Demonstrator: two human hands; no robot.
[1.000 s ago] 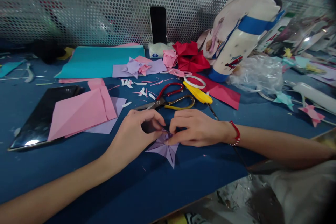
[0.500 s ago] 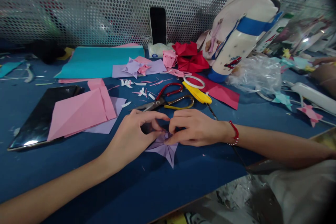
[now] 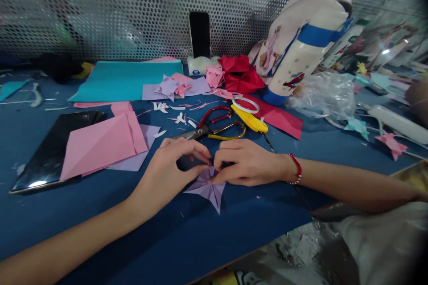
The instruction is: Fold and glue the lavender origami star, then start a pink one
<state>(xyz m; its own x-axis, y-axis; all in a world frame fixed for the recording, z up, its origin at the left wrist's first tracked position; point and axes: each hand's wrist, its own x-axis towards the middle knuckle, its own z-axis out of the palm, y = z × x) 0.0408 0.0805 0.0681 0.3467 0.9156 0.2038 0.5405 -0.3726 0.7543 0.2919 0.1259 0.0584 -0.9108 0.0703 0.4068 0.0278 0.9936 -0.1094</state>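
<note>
A purple folded paper star (image 3: 210, 191) with creased points lies between my hands above the blue table top. My left hand (image 3: 177, 160) pinches its upper edge between thumb and fingers. Closed over its upper right side is my right hand (image 3: 239, 162), thumb and forefinger pressed on the paper; a red beaded bracelet circles that wrist. My fingers hide the star's far points. Just beyond my hands, scissors (image 3: 219, 128) with a red and a yellowish handle lie beside a yellow cutter (image 3: 250, 119) and a white tape ring (image 3: 245, 104).
Pink paper sheets (image 3: 103, 140) overlap a dark tablet (image 3: 50, 151) on the left. Blue paper (image 3: 127, 81), small purple stars (image 3: 166, 87) and red folded paper (image 3: 242, 73) lie farther back. A propped phone (image 3: 199, 34), a white bottle (image 3: 297, 64) and a plastic bag (image 3: 326, 93) stand behind.
My left fingertips have shifted slightly at the star's upper edge. My right hand stays nearly in place, and the whole view has moved a little.
</note>
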